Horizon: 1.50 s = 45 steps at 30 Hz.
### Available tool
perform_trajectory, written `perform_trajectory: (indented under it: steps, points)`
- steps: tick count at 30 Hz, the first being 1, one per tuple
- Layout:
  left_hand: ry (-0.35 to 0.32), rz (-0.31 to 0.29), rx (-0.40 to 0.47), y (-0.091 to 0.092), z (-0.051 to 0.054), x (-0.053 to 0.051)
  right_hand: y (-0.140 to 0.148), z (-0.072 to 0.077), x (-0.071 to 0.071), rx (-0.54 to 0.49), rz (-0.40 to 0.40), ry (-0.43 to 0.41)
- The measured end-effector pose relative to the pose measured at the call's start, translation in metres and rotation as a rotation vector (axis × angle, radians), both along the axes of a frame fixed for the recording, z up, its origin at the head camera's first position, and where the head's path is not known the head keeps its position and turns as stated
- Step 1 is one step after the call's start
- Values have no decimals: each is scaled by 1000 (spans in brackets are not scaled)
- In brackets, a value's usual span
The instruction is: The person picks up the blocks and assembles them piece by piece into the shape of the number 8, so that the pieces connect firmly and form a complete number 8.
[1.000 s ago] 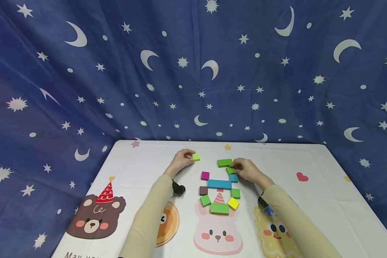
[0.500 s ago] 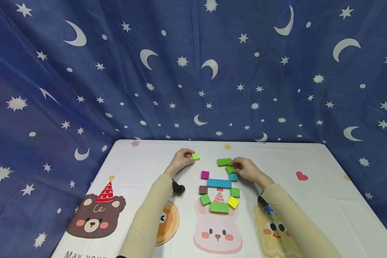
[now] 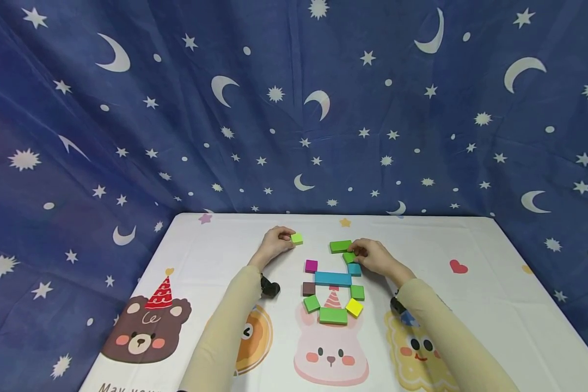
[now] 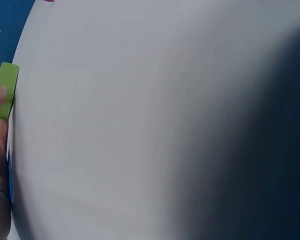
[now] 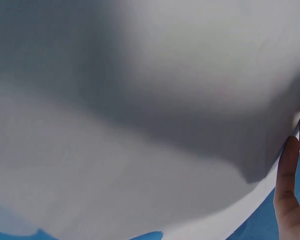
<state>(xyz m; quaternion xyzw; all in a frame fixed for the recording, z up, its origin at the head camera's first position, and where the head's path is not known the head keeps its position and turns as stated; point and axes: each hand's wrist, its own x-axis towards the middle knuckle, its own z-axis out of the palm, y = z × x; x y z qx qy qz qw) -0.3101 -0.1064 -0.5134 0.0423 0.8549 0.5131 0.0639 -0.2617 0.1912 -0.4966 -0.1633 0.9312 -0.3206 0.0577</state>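
In the head view my left hand point(image 3: 274, 243) pinches a lime-green block point(image 3: 296, 239) near the back of the table, left of the other blocks. The left wrist view shows the thumb and fingers against that lime block point(image 4: 6, 87). My right hand point(image 3: 374, 257) pinches a small green block point(image 3: 349, 258), partly hidden by the fingertips. This block lies between a longer green block point(image 3: 340, 247) and a small teal block point(image 3: 354, 270). In the right wrist view only some fingers point(image 5: 288, 172) show at the right edge.
A long blue block point(image 3: 333, 279) lies below, with a magenta block point(image 3: 311, 266) at its upper left. A brown block point(image 3: 308, 289), several green ones and a yellow block point(image 3: 354, 308) curve beneath it. A printed white cloth point(image 3: 495, 321) covers the table; a starry curtain point(image 3: 294, 109) hangs behind.
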Motion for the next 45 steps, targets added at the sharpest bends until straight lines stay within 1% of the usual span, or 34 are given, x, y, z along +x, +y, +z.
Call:
perform_trajectory:
  steps: [5, 8, 15, 25, 30, 35, 40, 43, 44, 45]
  points:
    - [9, -15, -7, -2, 0, 1, -1, -1, 0, 1, -7, -4]
    - [7, -27, -14, -4, 1, 2, -2, -1, 0, -1, -15, -20]
    - [-3, -63, -10, -6, 3, 5, -1, 1, 0, 17, -20, -16]
    - [-4, -82, -22, -9, 2, 8, -1, 1, 0, 18, -19, -6]
    - [24, -106, -31, -7, 1, 9, -1, -1, 0, -4, -21, -13]
    - [40, -137, -37, -3, 1, 12, -1, -2, 0, -13, -20, -17]
    - [24, -180, -17, 1, 4, 14, 0, -2, 0, -4, -19, -16]
    - [35, -222, -14, 3, 5, 15, 0, -1, 0, -2, -21, -17]
    - [58, -247, -17, 3, 6, 16, 0, -1, 0, -1, -24, -17]
    - [66, -259, -22, 4, 6, 16, -1, -1, 0, -1, -25, -19]
